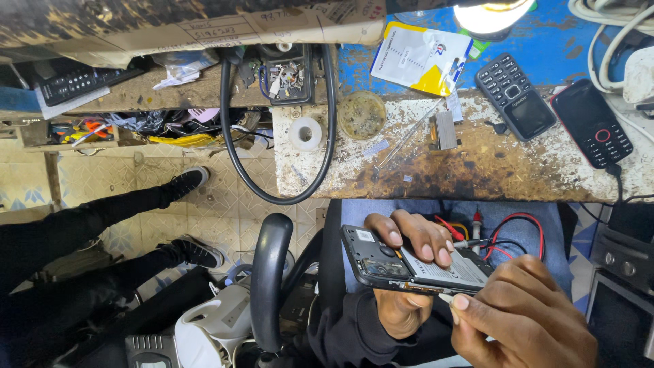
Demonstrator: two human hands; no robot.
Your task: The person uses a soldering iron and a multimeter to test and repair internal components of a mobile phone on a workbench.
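Note:
My left hand [407, 272] holds an opened black mobile phone [381, 262] over my lap, back cover off, with its grey battery [446, 269] showing and my fingers curled over the top edge. My right hand [524, 317] comes in from the lower right and pinches a small pale tool [446, 298] whose tip touches the phone's lower edge next to the battery. Red and black probe leads [507, 235] lie on my blue jeans just behind the phone.
A worn workbench [477, 170] carries two keypad phones [514, 95] [591, 123], a tape roll [305, 133], a round lid [362, 114], tweezers [409, 136] and a white-yellow card [422, 58]. A black cable loop [279, 136] hangs at its left. Another person's legs and black shoes [187, 180] are on the left.

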